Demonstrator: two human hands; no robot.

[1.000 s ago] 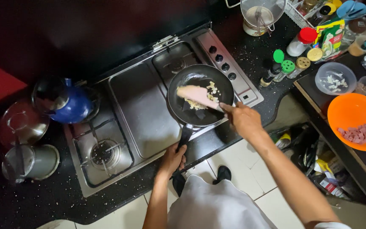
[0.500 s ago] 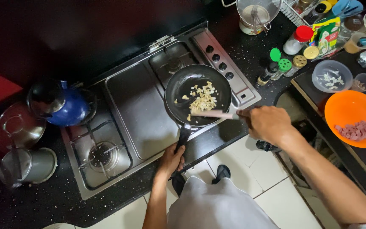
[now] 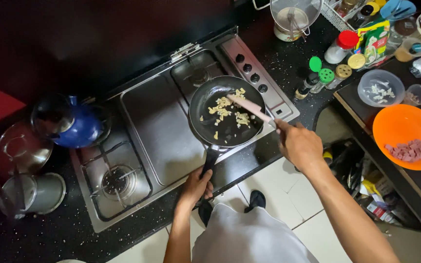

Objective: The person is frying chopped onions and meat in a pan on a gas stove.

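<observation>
Our spatula has swung back into the pan; right hand grips it, left hand fingers clamp the handle, steadying.

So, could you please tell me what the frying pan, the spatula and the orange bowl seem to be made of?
Frying pan: dark, matte, probably non-stick coated metal; black handle looks plastic.
Spatula: pale pinkish, smooth, likely wood or plastic; cannot tell which.
Orange bowl: bright uniform colour with slight sheen, looks plastic.

One frying pan, two bowls, perhaps four jars.
</observation>
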